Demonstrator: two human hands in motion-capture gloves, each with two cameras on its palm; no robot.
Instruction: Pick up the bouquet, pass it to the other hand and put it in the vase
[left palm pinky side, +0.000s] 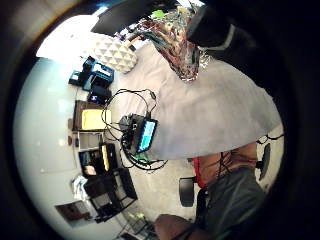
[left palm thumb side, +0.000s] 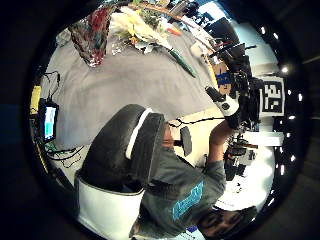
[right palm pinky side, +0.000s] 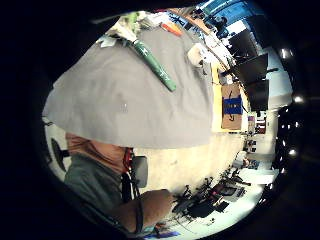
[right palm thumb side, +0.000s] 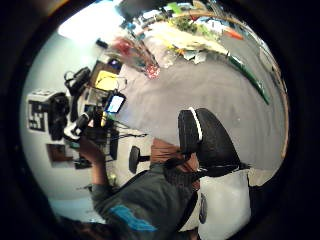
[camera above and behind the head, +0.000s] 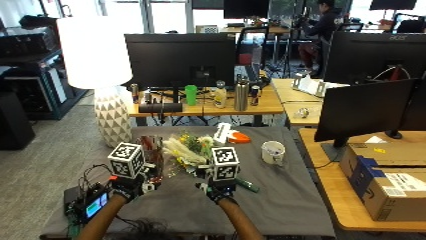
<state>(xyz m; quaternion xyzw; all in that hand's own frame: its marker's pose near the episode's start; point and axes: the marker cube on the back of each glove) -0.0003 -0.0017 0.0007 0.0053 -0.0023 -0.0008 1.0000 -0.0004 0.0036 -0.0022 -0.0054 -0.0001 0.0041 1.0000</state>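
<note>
A bouquet (camera above and behind the head: 186, 149) of pale and yellow flowers lies on the grey-covered table (camera above and behind the head: 279, 200), its green wrapped stem (camera above and behind the head: 245, 185) pointing to the front right. A multicoloured glass vase (camera above and behind the head: 152, 150) stands just left of the flowers. My left hand (camera above and behind the head: 126, 189) hovers in front of the vase, and my right hand (camera above and behind the head: 219, 192) hovers over the stem end. Both hold nothing and touch nothing. The palm views look down on the vase (left palm pinky side: 182, 50), the bouquet (left palm thumb side: 135, 27) and the stem (right palm pinky side: 150, 57) from a distance. The left hand (right palm thumb side: 82, 127) and the right hand (left palm thumb side: 227, 105) each show in the other's view.
A white mug (camera above and behind the head: 273, 151) stands right of the bouquet, with an orange item (camera above and behind the head: 239, 138) behind it. A small device with a lit screen (camera above and behind the head: 90, 205) sits at the table's front left corner. A white lamp (camera above and behind the head: 112, 120) stands at the back left.
</note>
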